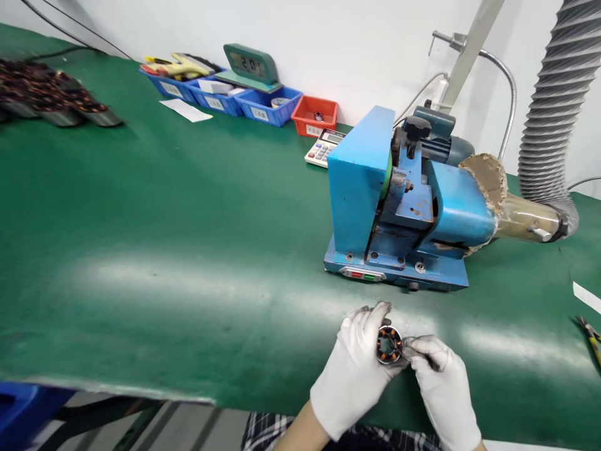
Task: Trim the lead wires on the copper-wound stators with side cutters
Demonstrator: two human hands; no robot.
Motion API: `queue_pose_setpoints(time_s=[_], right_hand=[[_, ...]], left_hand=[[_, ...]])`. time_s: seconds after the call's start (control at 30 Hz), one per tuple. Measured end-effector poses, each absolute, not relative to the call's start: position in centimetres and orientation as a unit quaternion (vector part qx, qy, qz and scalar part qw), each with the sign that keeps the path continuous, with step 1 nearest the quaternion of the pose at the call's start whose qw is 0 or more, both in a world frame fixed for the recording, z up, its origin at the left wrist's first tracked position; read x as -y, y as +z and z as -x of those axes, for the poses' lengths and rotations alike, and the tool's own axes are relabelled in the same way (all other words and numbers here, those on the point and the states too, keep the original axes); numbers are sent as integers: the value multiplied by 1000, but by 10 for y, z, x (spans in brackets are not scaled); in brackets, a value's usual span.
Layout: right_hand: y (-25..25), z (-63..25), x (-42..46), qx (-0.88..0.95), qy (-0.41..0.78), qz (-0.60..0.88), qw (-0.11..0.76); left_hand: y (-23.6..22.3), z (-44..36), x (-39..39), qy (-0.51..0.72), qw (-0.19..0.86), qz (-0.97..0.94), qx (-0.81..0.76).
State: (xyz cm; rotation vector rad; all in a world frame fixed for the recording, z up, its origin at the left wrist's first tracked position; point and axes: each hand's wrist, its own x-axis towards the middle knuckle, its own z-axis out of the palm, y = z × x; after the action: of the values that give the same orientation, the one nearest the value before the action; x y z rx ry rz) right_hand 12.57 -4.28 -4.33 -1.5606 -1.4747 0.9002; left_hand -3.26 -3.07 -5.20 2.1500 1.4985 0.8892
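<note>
My left hand (pixel 357 360), in a white glove with greyed fingertips, is closed around a small motor stator (pixel 399 334). It is a metal ring with copper windings and an open middle, and its round face is turned up toward me. At the ring's right edge, my right hand (pixel 437 369), gloved the same way, has thumb and fingers pinched together. Whatever those fingers hold is too small to make out. Both hands are just above the front of the green table (pixel 211 219). Behind them stands a blue belt-grinder-like machine (pixel 361 169) with red and green buttons.
Many stators (pixel 56 100) lie massed at the far left. Blue bins (pixel 277 113), a red bin (pixel 303 122), a clock (pixel 251 64) and a calculator (pixel 323 148) line the back. A grey duct hose (pixel 544 119) joins the machine. Pliers (pixel 594 341) lie at the right edge.
</note>
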Motion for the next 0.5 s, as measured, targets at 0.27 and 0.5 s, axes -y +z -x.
queue_pose_setpoints(time_s=[0.27,0.5], right_hand=[[-36,-169,13,606,230,653,391],[-12,-133,25,802,113,526,258]], left_hand=[[-51,32,30,302,218,-754,-541],[-51,40,31,307,240,-779,-492]])
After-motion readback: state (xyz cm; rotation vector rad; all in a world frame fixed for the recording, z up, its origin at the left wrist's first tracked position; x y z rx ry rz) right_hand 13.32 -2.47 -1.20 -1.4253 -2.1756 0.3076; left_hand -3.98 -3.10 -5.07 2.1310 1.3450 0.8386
